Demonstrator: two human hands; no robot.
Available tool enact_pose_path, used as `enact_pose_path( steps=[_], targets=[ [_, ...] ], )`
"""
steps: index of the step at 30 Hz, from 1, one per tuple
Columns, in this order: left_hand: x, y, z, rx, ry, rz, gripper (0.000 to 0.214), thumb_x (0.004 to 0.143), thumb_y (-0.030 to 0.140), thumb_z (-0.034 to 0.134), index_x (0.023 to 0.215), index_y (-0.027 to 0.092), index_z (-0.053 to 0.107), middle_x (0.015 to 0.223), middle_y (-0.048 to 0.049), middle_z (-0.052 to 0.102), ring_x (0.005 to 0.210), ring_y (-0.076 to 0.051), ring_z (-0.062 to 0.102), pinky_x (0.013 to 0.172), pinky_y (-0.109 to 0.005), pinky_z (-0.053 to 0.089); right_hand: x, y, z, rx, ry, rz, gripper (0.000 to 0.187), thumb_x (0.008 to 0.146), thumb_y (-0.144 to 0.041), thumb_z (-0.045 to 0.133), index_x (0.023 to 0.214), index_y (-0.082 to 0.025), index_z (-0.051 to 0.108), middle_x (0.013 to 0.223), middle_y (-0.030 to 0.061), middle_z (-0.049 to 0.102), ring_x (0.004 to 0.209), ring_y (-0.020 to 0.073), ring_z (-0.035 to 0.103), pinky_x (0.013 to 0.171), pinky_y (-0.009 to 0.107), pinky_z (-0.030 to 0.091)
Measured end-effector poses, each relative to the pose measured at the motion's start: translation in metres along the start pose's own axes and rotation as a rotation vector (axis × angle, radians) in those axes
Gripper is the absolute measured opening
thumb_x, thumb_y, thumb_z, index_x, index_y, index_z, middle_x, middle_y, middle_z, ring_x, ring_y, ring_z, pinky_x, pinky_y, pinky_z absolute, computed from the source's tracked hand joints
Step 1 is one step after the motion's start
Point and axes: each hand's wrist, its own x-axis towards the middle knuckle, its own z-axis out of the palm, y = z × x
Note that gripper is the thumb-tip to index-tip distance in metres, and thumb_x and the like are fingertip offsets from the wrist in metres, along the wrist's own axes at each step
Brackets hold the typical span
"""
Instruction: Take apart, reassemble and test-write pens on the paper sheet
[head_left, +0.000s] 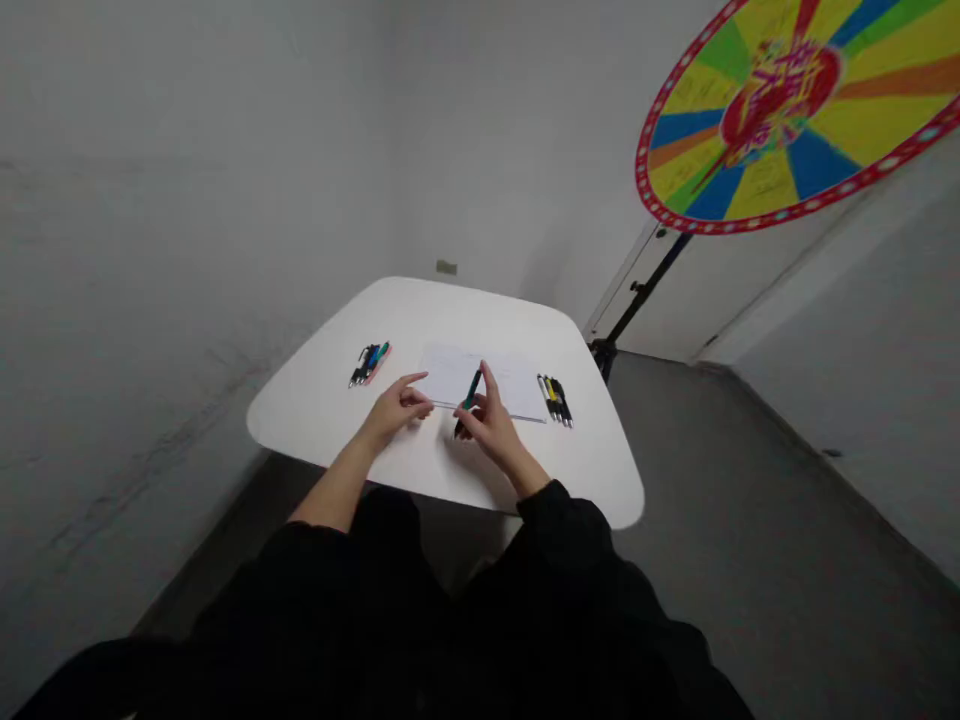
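My right hand [489, 422] is closed on a green and black pen [469, 398], held tilted over the near edge of a sheet of white paper [517, 385]. My left hand [397, 404] rests on the white table [322, 400] just left of the paper, fingers loosely curled with the forefinger stretched toward the sheet and nothing in them. A small bunch of pens [369, 363] lies to the left of the paper. Another few pens [556, 399] lie at the paper's right edge.
A colourful prize wheel [795, 105] on a black stand [637, 300] rises at the right behind the table. Grey walls close in on the left and behind. Dark floor spreads to the right. My black-clothed legs fill the bottom.
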Motion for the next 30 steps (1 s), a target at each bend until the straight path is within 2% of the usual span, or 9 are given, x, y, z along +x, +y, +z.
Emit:
enact_pose_path(
  steps=[3, 6, 9, 12, 17, 25, 30],
  targets=[
    [-0.0008, -0.0007, -0.0007, 0.001, -0.008, 0.008, 0.074, 0.071, 0.034, 0.088, 0.137, 0.018, 0.058, 0.079, 0.0011, 0.072, 0.071, -0.017, 0.070, 0.071, -0.030, 0.056, -0.0017, -0.0006, -0.0007, 0.086, 0.026, 0.014, 0.105, 0.088, -0.034, 0.071, 0.165, -0.036, -0.001, 0.089, -0.0039, 0.067, 0.053, 0.0121, 0.064, 0.049, 0.027, 0.057],
    [-0.0015, -0.0018, -0.0010, 0.011, -0.011, 0.013, 0.062, 0.073, 0.034, 0.087, 0.128, 0.018, 0.063, 0.079, -0.0002, 0.073, 0.071, -0.016, 0.069, 0.069, -0.030, 0.055, -0.0038, -0.0016, -0.0008, 0.171, 0.057, 0.047, 0.108, 0.085, -0.035, 0.073, 0.164, -0.035, 0.000, 0.087, -0.0052, 0.067, 0.052, 0.0125, 0.064, 0.050, 0.027, 0.057],
    [-0.0022, -0.0023, -0.0004, 0.026, 0.008, 0.002, 0.038, 0.074, 0.035, 0.085, 0.102, 0.017, 0.069, 0.077, -0.0022, 0.073, 0.068, -0.015, 0.067, 0.067, -0.029, 0.054, -0.0056, -0.0024, -0.0009, 0.214, 0.092, 0.073, 0.105, 0.082, -0.033, 0.076, 0.161, -0.034, 0.005, 0.087, -0.0055, 0.068, 0.051, 0.0124, 0.064, 0.049, 0.026, 0.056],
    [-0.0030, -0.0015, 0.0007, 0.026, 0.019, -0.013, 0.030, 0.073, 0.037, 0.085, 0.085, 0.017, 0.065, 0.075, -0.0036, 0.073, 0.066, -0.015, 0.067, 0.064, -0.029, 0.054, -0.0061, -0.0027, -0.0015, 0.227, 0.104, 0.077, 0.100, 0.081, -0.034, 0.076, 0.157, -0.034, 0.011, 0.086, -0.0061, 0.068, 0.050, 0.0118, 0.064, 0.048, 0.024, 0.054],
    [-0.0037, -0.0002, 0.0015, 0.028, 0.017, -0.019, 0.030, 0.073, 0.037, 0.084, 0.083, 0.017, 0.064, 0.075, -0.0039, 0.073, 0.065, -0.014, 0.066, 0.064, -0.028, 0.053, -0.0050, -0.0022, -0.0025, 0.243, 0.107, 0.064, 0.098, 0.081, -0.035, 0.076, 0.155, -0.033, 0.012, 0.086, -0.0067, 0.069, 0.049, 0.0117, 0.064, 0.047, 0.023, 0.052],
    [-0.0043, 0.0000, 0.0015, 0.042, 0.019, -0.023, 0.032, 0.073, 0.039, 0.084, 0.083, 0.017, 0.064, 0.075, -0.0042, 0.073, 0.066, -0.015, 0.067, 0.064, -0.029, 0.054, -0.0065, -0.0008, -0.0046, 0.266, 0.190, 0.037, 0.110, 0.080, -0.037, 0.079, 0.161, -0.034, 0.004, 0.088, -0.0059, 0.070, 0.051, 0.0116, 0.063, 0.052, 0.026, 0.055],
    [-0.0054, 0.0016, 0.0019, 0.058, 0.025, -0.043, 0.031, 0.073, 0.039, 0.084, 0.083, 0.017, 0.065, 0.076, -0.0047, 0.073, 0.067, -0.015, 0.067, 0.064, -0.029, 0.053, -0.0075, 0.0022, -0.0076, 0.278, 0.219, 0.045, 0.108, 0.080, -0.036, 0.079, 0.160, -0.034, 0.006, 0.087, -0.0055, 0.070, 0.052, 0.0129, 0.064, 0.051, 0.026, 0.054]
  ],
)
